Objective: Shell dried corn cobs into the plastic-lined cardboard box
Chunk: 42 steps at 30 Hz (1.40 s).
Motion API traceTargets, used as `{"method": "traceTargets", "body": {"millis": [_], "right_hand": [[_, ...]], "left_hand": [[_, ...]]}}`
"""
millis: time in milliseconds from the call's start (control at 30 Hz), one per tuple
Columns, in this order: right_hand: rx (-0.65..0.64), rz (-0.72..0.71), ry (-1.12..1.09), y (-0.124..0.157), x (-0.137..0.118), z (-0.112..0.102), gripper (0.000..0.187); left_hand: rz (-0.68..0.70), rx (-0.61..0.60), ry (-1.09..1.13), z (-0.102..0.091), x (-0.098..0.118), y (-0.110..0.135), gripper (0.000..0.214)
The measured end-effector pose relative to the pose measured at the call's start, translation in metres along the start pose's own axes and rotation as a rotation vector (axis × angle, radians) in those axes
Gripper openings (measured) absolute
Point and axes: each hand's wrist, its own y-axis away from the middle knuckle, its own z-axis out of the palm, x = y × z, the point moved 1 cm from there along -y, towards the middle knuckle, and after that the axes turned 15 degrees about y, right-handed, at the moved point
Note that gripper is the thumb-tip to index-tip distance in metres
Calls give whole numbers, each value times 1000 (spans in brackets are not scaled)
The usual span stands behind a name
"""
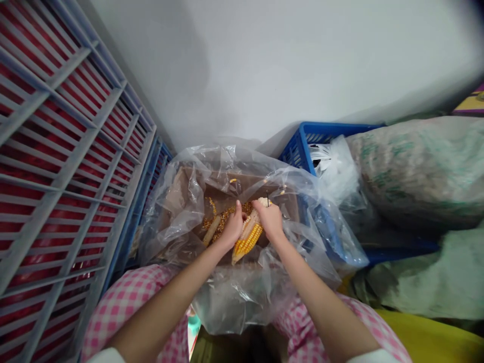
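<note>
Both my left hand (232, 227) and my right hand (269, 219) grip a yellow corn cob (247, 240) with its kernels partly stripped, its tip pointing down toward me. The hands hold it above a cardboard box (212, 184) lined with a clear plastic bag (242, 297). Loose corn kernels (224, 219) lie in a heap on the box bottom, just beyond my hands. A pale, bare cob (212, 231) lies on the kernels to the left of my left hand. A few single kernels rest on the plastic near the far rim.
A grey-and-blue slatted crate (64, 156) holding red items stands along the left. Behind the bag are a white wall (264, 65) and a blue plastic basket (321, 138). A stuffed woven sack (416, 169) fills the right. My lap shows pink gingham cloth (128, 307).
</note>
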Motion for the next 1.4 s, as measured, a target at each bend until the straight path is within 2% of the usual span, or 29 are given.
{"method": "traceTargets", "body": {"millis": [67,100,233,300,367,500,833,1400], "right_hand": [[11,17,4,-6,0,-8,38],[27,26,19,-8,0,-13,39],[77,58,68,-11,-5,-25,46],[77,56,75,-9,-8,-22,48],[66,35,81,-5,-12,-16,49],[46,-8,70,-1,-17,-4,48],[-22,4,317,0,-6,8,37],[-31,50,322,1,8,19,40]], "left_hand": [[-32,-5,53,-5,2,-6,63],[21,19,15,-7,3,-9,58],[432,127,-331,-6,10,-6,39],[486,82,-436,0,12,4,43],[467,44,-571,6,14,16,45],[429,91,-791,7,17,23,46],[269,60,-639,6,-6,10,57],[193,37,-625,4,-12,8,57]]}}
